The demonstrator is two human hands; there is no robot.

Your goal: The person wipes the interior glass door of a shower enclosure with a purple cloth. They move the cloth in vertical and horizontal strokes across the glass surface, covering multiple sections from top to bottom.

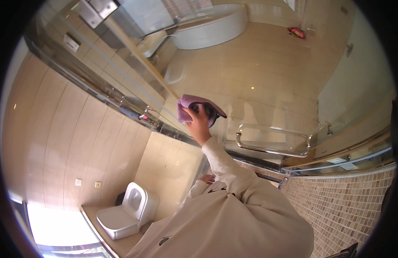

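Note:
My right hand [200,124] reaches forward and grips a folded purple cloth [187,102]. The cloth has a dark edge and lies against a clear glass panel [218,74]. Dark shapes beside my fingers may be part of the cloth or its reflection. My left hand [207,179] hangs low beside my body, partly hidden by my right sleeve; whether its fingers are closed is unclear. A chrome bar handle [273,150] is fixed to the glass, right of my right hand.
A white toilet [121,213] with its lid down stands at the lower left. Beige wall tiles [66,135] line the left; mosaic tiles [334,200] cover the lower right. Through the glass appear a white bathtub [215,30] and a pink-red object [295,32].

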